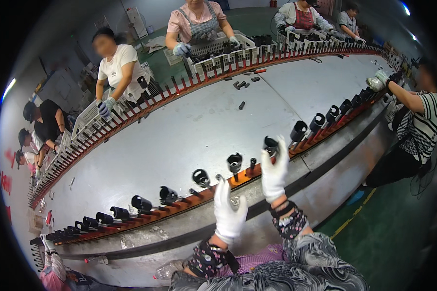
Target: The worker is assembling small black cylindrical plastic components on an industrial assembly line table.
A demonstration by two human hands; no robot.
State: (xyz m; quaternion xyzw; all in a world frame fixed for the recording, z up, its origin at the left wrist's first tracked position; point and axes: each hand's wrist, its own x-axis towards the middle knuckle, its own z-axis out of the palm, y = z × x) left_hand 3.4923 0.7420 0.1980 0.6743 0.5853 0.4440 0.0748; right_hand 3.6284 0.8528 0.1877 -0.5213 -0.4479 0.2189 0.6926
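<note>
One fisheye (head-worn) looks down across the table.

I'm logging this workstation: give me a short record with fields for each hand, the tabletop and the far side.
Left hand: white-gloved, thumb and fingers apart, beside the near orange rail
Right hand: white-gloved, fingers at a black cup-shaped part; grip unclear
Tabletop: grey, with small dark pieces lying loose
Far side: co-workers behind white crates
</note>
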